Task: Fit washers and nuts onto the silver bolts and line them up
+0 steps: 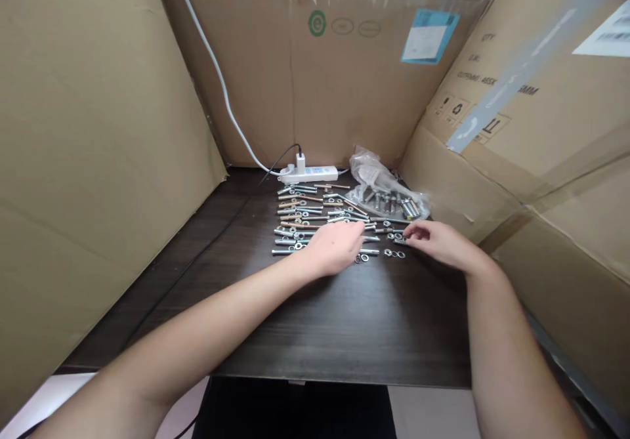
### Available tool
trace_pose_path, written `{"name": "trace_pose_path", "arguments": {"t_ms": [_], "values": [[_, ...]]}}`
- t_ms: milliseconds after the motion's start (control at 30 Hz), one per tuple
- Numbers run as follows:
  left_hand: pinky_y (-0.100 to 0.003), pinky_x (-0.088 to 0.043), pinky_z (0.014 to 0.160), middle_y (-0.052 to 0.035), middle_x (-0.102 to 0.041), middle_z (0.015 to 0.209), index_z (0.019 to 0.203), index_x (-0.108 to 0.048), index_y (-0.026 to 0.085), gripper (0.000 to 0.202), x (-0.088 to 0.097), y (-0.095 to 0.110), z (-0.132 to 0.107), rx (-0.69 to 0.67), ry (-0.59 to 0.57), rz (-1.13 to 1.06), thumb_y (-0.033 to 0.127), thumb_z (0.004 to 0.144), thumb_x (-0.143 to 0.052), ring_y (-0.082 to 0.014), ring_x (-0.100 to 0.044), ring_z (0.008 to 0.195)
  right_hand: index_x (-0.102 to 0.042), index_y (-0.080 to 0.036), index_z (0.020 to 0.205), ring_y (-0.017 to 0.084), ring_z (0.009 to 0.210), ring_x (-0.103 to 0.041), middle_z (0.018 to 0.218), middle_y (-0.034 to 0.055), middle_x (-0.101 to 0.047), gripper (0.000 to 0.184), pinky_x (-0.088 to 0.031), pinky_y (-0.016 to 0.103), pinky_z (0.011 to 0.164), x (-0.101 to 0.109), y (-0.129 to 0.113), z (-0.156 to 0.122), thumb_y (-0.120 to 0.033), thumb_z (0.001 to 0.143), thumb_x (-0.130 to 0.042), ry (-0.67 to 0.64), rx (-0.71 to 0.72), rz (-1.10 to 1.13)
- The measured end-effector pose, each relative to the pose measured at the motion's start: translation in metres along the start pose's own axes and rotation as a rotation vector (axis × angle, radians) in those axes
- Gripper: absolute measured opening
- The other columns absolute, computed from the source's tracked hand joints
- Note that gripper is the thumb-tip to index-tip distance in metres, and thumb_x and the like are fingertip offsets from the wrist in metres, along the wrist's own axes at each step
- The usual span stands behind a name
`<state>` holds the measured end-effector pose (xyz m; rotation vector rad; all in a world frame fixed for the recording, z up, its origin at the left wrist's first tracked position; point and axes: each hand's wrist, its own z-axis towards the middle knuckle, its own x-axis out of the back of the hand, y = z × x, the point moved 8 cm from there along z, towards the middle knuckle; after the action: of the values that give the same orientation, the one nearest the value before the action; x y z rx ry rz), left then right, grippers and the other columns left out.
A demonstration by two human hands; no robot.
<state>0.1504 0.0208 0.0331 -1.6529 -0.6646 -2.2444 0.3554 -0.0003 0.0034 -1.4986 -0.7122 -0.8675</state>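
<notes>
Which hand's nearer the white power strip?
Left. The left hand rests on the bolt rows in front of the power strip; the right hand sits farther off to the right.

Dark brown wood grain covers the table (pixel 344 321). On the table lie silver and brass-toned bolts (pixel 300 219), a white power strip (pixel 310 174) and a clear plastic bag (pixel 378 183). Around the table stands plain tan cardboard (pixel 98 163), which bears a light blue label (pixel 429 35).
</notes>
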Motion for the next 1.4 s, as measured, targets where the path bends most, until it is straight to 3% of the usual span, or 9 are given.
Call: {"name": "trace_pose_path", "arguments": {"t_ms": [233, 767, 867, 933, 1033, 1167, 1267, 1400], "values": [[-0.035, -0.044, 0.085, -0.0102, -0.060, 0.099, 0.093, -0.057, 0.014, 0.020, -0.023, 0.021, 0.045, -0.080, 0.005, 0.128, 0.024, 0.090, -0.040, -0.0231, -0.054, 0.095, -0.063, -0.019, 0.079, 0.013, 0.057, -0.054, 0.063, -0.0030, -0.061, 0.012, -0.039, 0.024, 0.057, -0.009, 0.010, 0.006, -0.019, 0.068, -0.058, -0.065, -0.034, -0.049], [-0.035, -0.047, 0.078, -0.0103, -0.056, 0.098, 0.091, -0.059, 0.015, 0.018, -0.048, 0.037, 0.064, -0.125, -0.008, 0.142, 0.022, 0.088, -0.043, -0.0225, -0.054, 0.091, -0.064, -0.019, 0.073, 0.013, 0.058, -0.054, 0.064, -0.0008, -0.062, 0.007, -0.039, 0.024, 0.054, -0.002, 0.017, 0.007, -0.018, 0.069, -0.059, 0.007, -0.068, -0.070], [-0.034, -0.046, 0.076, -0.0091, -0.056, 0.096, 0.090, -0.058, 0.015, 0.018, -0.041, 0.035, 0.066, -0.114, 0.019, 0.123, 0.022, 0.090, -0.041, -0.0216, -0.054, 0.088, -0.064, -0.018, 0.073, 0.013, 0.057, -0.054, 0.063, -0.0007, -0.062, 0.007, -0.039, 0.024, 0.054, 0.000, 0.016, 0.006, -0.019, 0.069, -0.059, 0.017, -0.064, -0.052], [-0.033, -0.046, 0.075, -0.0079, -0.056, 0.094, 0.091, -0.056, 0.016, 0.020, -0.025, 0.029, 0.065, -0.086, 0.066, 0.097, 0.024, 0.091, -0.038, -0.0210, -0.054, 0.088, -0.064, -0.018, 0.072, 0.014, 0.058, -0.055, 0.064, -0.0005, -0.063, 0.007, -0.040, 0.024, 0.055, 0.004, 0.010, 0.004, -0.020, 0.069, -0.058, 0.036, -0.039, -0.029], [-0.033, -0.044, 0.080, -0.0065, -0.055, 0.094, 0.091, -0.054, 0.017, 0.020, 0.008, 0.015, 0.051, -0.047, 0.137, 0.001, 0.024, 0.093, -0.036, -0.0200, -0.053, 0.089, -0.063, -0.018, 0.073, 0.015, 0.063, -0.057, 0.069, 0.0009, -0.065, 0.010, -0.042, 0.025, 0.058, 0.003, -0.007, 0.000, -0.026, 0.072, -0.056, 0.026, 0.036, 0.036], [-0.030, -0.042, 0.077, -0.0042, -0.055, 0.089, 0.086, -0.052, 0.017, 0.017, 0.042, -0.003, 0.008, -0.018, 0.200, -0.160, 0.019, 0.090, -0.036, -0.0171, -0.051, 0.084, -0.061, -0.018, 0.076, 0.014, 0.062, -0.055, 0.068, 0.0009, -0.062, 0.016, -0.042, 0.025, 0.057, -0.004, -0.036, -0.003, -0.032, 0.076, -0.055, 0.010, 0.140, 0.101], [-0.027, -0.041, 0.074, -0.0031, -0.055, 0.084, 0.083, -0.051, 0.017, 0.014, 0.044, -0.013, -0.030, -0.024, 0.168, -0.234, 0.016, 0.087, -0.038, -0.0155, -0.050, 0.079, -0.060, -0.018, 0.078, 0.014, 0.062, -0.053, 0.068, 0.0005, -0.060, 0.017, -0.041, 0.025, 0.058, 0.000, -0.049, -0.003, -0.033, 0.079, -0.053, 0.147, 0.172, 0.129], [-0.025, -0.039, 0.070, -0.0016, -0.055, 0.077, 0.075, -0.051, 0.017, 0.017, 0.027, -0.026, -0.061, -0.033, 0.111, -0.314, 0.011, 0.081, -0.037, -0.0140, -0.049, 0.073, -0.061, -0.018, 0.079, 0.015, 0.064, -0.053, 0.069, 0.0017, -0.060, 0.018, -0.041, 0.026, 0.060, 0.009, -0.044, -0.001, -0.034, 0.079, -0.053, 0.336, 0.136, 0.131]]}}
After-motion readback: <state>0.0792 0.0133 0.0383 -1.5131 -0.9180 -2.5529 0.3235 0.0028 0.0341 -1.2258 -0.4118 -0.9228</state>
